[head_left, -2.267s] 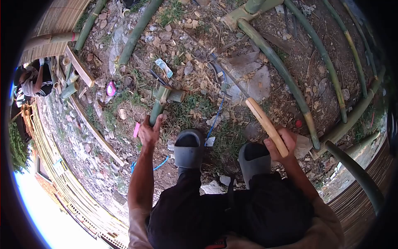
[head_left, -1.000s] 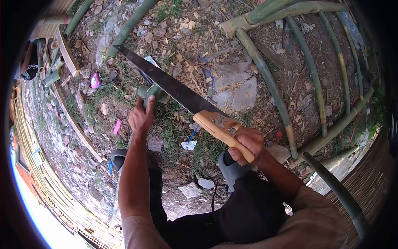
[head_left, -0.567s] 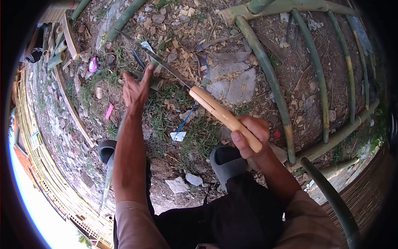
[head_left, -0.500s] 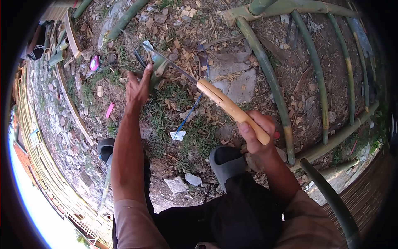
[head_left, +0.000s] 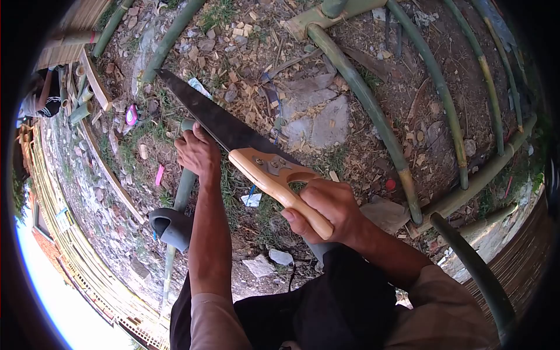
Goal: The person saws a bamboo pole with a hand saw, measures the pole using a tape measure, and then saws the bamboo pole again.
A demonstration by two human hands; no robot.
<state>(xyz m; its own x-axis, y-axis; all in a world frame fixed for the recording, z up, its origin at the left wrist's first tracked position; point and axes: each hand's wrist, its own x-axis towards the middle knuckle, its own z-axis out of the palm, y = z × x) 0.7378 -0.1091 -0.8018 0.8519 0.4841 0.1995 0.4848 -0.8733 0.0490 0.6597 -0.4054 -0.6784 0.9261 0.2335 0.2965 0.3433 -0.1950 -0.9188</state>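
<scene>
My right hand [head_left: 326, 210] is wrapped around the pale wooden handle [head_left: 277, 188] of a handsaw. The dark saw blade [head_left: 216, 116] stretches up and left with its broad face showing, its tip near a bamboo pole further off. My left hand [head_left: 197, 153] grips the upper end of a green bamboo pole [head_left: 185, 189], its thumb close to the lower edge of the blade. That pole runs down past my grey clog [head_left: 172, 228] on the left.
On the right lies a bamboo frame [head_left: 373, 108] with several rungs. Flat stones [head_left: 332, 122] and wood chips cover the ground ahead. A pink tape measure [head_left: 132, 115] and a pink strip [head_left: 159, 175] lie left. Another person [head_left: 49, 96] is at the upper left beside cut bamboo.
The saw has turned from edge-on to showing its broad face, and my right hand has moved left and down. My left hand has shifted slightly lower on the bamboo.
</scene>
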